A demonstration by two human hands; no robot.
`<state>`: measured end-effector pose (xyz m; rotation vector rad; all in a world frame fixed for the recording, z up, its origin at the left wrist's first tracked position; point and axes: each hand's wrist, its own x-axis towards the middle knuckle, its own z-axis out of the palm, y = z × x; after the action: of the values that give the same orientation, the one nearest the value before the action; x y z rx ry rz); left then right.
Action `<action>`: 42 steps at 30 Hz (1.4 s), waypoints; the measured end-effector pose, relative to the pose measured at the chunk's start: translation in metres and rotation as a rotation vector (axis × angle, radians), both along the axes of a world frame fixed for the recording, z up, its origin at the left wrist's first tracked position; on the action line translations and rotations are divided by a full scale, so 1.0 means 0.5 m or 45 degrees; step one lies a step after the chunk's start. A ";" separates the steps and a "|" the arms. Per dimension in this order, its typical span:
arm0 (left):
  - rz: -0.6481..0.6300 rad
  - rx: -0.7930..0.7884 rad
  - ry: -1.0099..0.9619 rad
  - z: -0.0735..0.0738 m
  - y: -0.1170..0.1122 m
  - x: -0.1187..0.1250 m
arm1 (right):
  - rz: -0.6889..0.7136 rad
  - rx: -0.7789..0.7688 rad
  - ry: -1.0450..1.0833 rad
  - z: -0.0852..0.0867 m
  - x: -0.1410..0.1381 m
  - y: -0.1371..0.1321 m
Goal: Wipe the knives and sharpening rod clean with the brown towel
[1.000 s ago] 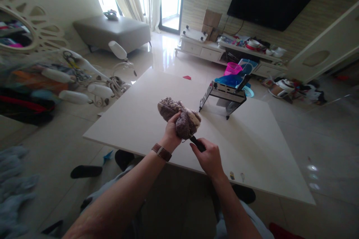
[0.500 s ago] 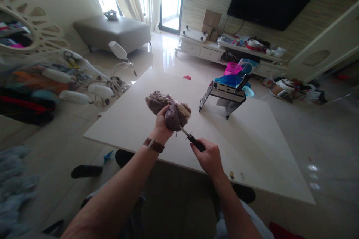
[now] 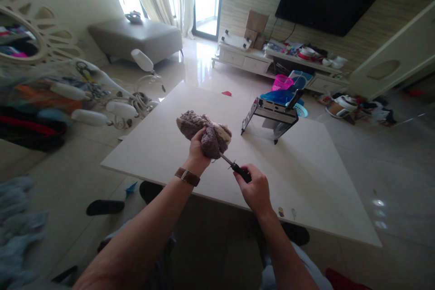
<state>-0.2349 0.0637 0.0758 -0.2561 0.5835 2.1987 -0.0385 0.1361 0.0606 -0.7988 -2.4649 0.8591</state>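
Note:
My left hand (image 3: 199,152) is closed round a bunched grey-brown and beige cloth (image 3: 212,140), held above the table. A sharpening steel (image 3: 242,172) with a black handle, a small guard and a slim metal shaft is gripped by my right hand (image 3: 255,188). Its shaft runs up to the left into the cloth, which hides the tip. Beyond my right hand stands a knife block (image 3: 277,111) with clear sides, and a black-handled knife (image 3: 295,99) sits in its right end.
Under my hands is a white table (image 3: 146,154). A small red piece (image 3: 226,94) lies at its far edge, and two tiny items, one a yellowish figure (image 3: 280,211), lie at the near edge. Past the table are a pink basket (image 3: 282,82) and a TV cabinet (image 3: 253,64).
My right hand has drawn the steel slightly away from the cloth, down to the right, so more of the shaft shows. My left hand has barely moved.

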 end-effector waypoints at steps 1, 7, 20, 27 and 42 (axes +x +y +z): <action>-0.003 -0.005 -0.001 0.000 0.001 0.002 | 0.009 -0.003 -0.004 0.000 0.000 -0.001; -0.010 0.006 -0.002 -0.007 0.006 0.011 | 0.049 -0.026 -0.007 0.001 -0.003 -0.003; -0.047 -0.003 -0.018 -0.014 0.010 0.017 | 0.055 -0.032 -0.035 0.002 -0.004 -0.007; -0.081 0.021 -0.027 -0.025 0.013 0.025 | 0.068 -0.051 -0.060 0.006 -0.006 -0.011; -0.137 0.002 0.000 -0.037 0.017 0.036 | 0.094 -0.050 -0.049 0.003 -0.011 -0.014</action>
<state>-0.2171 0.0722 0.0573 -0.2185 0.5826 2.0951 -0.0441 0.1293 0.0623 -0.7483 -2.5325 0.9293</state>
